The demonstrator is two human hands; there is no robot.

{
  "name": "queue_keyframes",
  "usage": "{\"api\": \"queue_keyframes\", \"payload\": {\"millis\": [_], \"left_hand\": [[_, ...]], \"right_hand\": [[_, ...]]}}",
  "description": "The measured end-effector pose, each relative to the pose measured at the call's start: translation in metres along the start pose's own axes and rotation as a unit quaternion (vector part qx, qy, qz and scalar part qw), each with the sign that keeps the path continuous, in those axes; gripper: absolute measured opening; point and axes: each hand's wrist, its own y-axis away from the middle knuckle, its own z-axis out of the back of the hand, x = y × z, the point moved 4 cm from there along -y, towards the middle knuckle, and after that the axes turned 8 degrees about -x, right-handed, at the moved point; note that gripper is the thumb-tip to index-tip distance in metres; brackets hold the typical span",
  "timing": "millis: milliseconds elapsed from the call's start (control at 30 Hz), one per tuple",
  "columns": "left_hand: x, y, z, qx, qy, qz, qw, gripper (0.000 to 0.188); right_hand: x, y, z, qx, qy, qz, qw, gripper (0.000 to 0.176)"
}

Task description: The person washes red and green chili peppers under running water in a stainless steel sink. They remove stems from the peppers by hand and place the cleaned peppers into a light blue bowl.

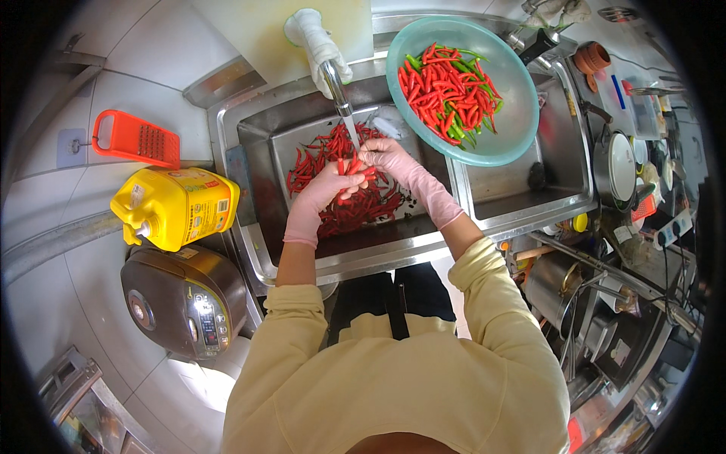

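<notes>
Water runs from the chrome faucet (336,88) onto a small bunch of red chili peppers (353,168) between my gloved hands. My left hand (327,184), in a pink glove, holds the bunch from the left. At its upper right, my right hand (385,156) has its fingertips at the peppers; whether it grips one is hard to see. Below both hands, many more red chilies (363,213) lie in the left basin of the steel sink (266,136). A pale teal plastic bowl (519,113) with red and green chilies (448,93) rests over the divider between the basins.
Left of the sink are a yellow plastic jug (170,207), an orange grater (136,139) and a rice cooker (181,301). A white cloth (320,42) wraps the faucet's base. A lidded pot (615,167) stands right of the right basin (507,193).
</notes>
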Motion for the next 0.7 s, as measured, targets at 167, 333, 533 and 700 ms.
{"api": "queue_keyframes", "payload": {"millis": [167, 333, 533, 700], "left_hand": [[0.0, 0.001, 0.002, -0.005, 0.033, -0.003, 0.999, 0.025], [0.004, -0.002, 0.01, -0.03, -0.018, 0.017, 0.999, 0.021], [0.005, -0.004, 0.01, -0.044, -0.063, 0.021, 0.997, 0.018], [0.001, 0.0, 0.009, -0.039, -0.031, 0.023, 0.999, 0.02]], "right_hand": [[-0.001, -0.001, 0.001, -0.027, 0.042, -0.034, 0.998, 0.014], [0.012, -0.001, -0.001, -0.018, 0.313, 0.164, 0.935, 0.016], [0.01, -0.006, -0.004, -0.016, 0.376, 0.172, 0.91, 0.017], [-0.003, -0.005, 0.005, -0.02, 0.104, 0.008, 0.994, 0.01]]}}
